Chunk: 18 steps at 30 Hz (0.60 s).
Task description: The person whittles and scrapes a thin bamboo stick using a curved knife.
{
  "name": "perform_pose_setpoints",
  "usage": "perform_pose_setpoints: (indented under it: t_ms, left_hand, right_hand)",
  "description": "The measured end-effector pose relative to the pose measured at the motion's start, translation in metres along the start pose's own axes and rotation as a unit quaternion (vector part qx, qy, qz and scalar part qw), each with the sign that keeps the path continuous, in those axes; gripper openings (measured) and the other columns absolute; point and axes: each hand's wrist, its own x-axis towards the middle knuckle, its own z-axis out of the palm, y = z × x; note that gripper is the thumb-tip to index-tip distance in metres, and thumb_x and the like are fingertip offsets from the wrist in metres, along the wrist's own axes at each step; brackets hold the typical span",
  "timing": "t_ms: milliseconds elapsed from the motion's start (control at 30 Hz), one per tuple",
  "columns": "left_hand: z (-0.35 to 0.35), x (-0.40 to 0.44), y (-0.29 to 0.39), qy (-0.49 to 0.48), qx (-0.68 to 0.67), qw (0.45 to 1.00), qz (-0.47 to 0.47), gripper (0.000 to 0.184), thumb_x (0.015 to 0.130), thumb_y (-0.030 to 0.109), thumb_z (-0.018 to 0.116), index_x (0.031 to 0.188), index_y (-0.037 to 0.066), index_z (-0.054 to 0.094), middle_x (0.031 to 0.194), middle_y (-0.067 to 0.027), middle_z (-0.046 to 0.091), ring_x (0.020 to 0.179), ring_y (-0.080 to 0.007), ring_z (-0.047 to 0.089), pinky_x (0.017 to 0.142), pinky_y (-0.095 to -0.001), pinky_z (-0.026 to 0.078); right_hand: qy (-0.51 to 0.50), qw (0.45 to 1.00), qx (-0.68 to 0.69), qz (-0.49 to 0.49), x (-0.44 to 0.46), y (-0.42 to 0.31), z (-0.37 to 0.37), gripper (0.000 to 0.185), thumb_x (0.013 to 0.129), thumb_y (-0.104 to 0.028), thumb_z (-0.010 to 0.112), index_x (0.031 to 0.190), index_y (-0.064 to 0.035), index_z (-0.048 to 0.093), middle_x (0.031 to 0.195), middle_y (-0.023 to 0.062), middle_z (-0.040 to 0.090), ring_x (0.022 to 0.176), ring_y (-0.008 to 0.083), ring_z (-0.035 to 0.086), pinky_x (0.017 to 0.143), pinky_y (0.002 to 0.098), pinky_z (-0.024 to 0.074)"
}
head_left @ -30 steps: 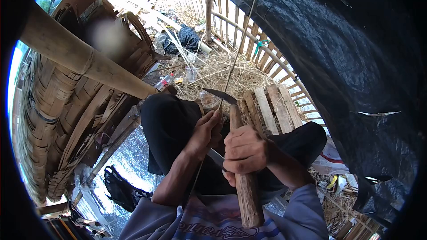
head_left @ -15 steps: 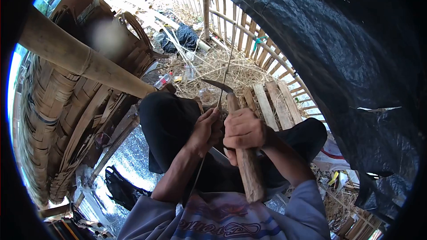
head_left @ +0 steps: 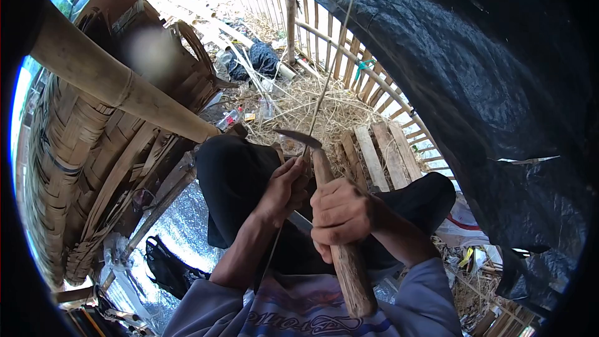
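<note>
One thin tan strip (head_left: 328,79): centre, fingers of left hand (head_left: 286,193) clamped on it.
Wooden-handled tool (head_left: 353,278), dark curved blade (head_left: 298,136): fingers of right hand (head_left: 340,213) around handle.
Blade at strip: apparently shaving; calls for steady angle.

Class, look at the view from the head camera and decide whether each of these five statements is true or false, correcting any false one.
1. The right hand grips a wooden handle. True.
2. The blade at the top of the handle is perfectly straight. False: it is curved.
3. The left hand holds a thin strip. True.
4. The green tie is fastened around the wooden handle. False: it is on the slatted fence.
5. The large dark sheet hangs on the person's right. True.
</note>
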Motion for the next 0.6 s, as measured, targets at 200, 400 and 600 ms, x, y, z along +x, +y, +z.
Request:
perform_pose_setpoints:
  t_ms: [200, 400, 600]
  left_hand:
    - [0.002, -0.001, -0.007, -0.020, -0.025, 0.999, -0.014, 0.022, 0.099, 0.032, 0.042, 0.085, 0.017, 0.047, 0.055, 0.0099, 0.027, 0.040, -0.0009, 0.020, 0.034, -0.0196, 0.013]
    - [0.009, -0.011, -0.002, -0.003, -0.004, 0.999, -0.051, 0.021, 0.100, 0.032, 0.041, 0.083, 0.018, 0.045, 0.055, 0.0094, 0.025, 0.041, -0.0013, 0.019, 0.035, -0.0197, 0.012]
    - [0.009, -0.011, 0.013, -0.023, -0.032, 0.998, -0.052, 0.019, 0.100, 0.031, 0.042, 0.084, 0.020, 0.045, 0.056, 0.0097, 0.026, 0.041, -0.0012, 0.020, 0.035, -0.0197, 0.012]
  right_hand:
    - [0.052, 0.993, -0.101, 0.027, 0.001, 0.009, -0.017, 0.023, 0.060, -0.019, 0.074, 0.073, -0.0072, 0.060, 0.059, -0.0018, 0.052, 0.053, 0.0158, 0.057, 0.052, 0.0291, 0.0472]
    - [0.052, 0.986, -0.147, 0.063, -0.018, 0.034, -0.024, 0.021, 0.059, -0.014, 0.074, 0.072, -0.0060, 0.059, 0.059, 0.0000, 0.052, 0.052, 0.0171, 0.057, 0.051, 0.0289, 0.0464]
    - [0.052, 0.997, -0.056, 0.024, 0.002, -0.005, -0.013, 0.012, 0.066, -0.009, 0.068, 0.069, -0.0051, 0.057, 0.059, 0.0021, 0.054, 0.051, 0.0190, 0.057, 0.053, 0.0311, 0.0501]
